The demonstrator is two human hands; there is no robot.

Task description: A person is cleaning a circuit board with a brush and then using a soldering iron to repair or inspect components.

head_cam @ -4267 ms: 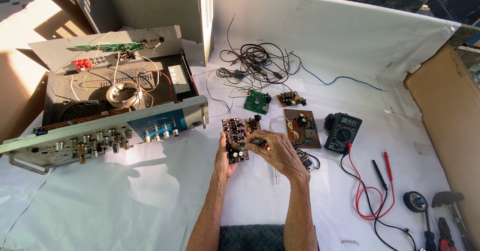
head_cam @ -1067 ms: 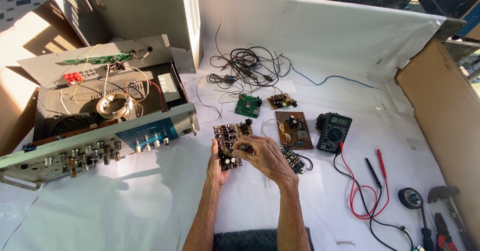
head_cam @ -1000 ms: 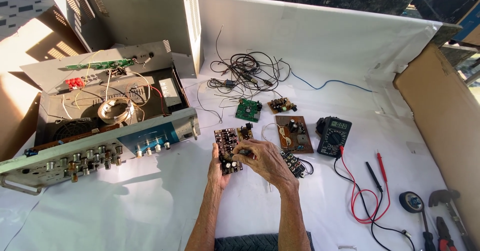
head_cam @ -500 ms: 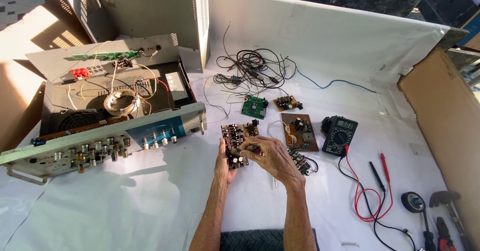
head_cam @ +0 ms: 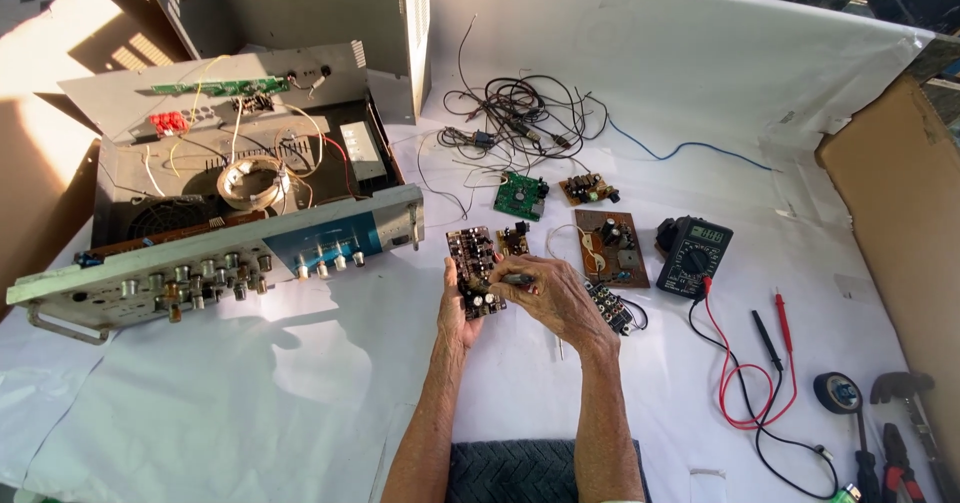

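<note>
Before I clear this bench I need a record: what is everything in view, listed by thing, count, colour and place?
Opened amplifier chassis: one, grey with a blue front panel, left.
Wire tangle: one, black, top centre.
Blue wire: one, right of the tangle.
Green circuit board: one, centre.
Small brown boards: two loose, centre.
Large brown board: one, beside the multimeter.
Multimeter: one, black, red and black probes to its right.
Tape roll: one, dark, lower right.
Pliers: lower right corner.
Held circuit board: one, brown.
Left hand: holds that board.
Right hand: on the board.
</note>
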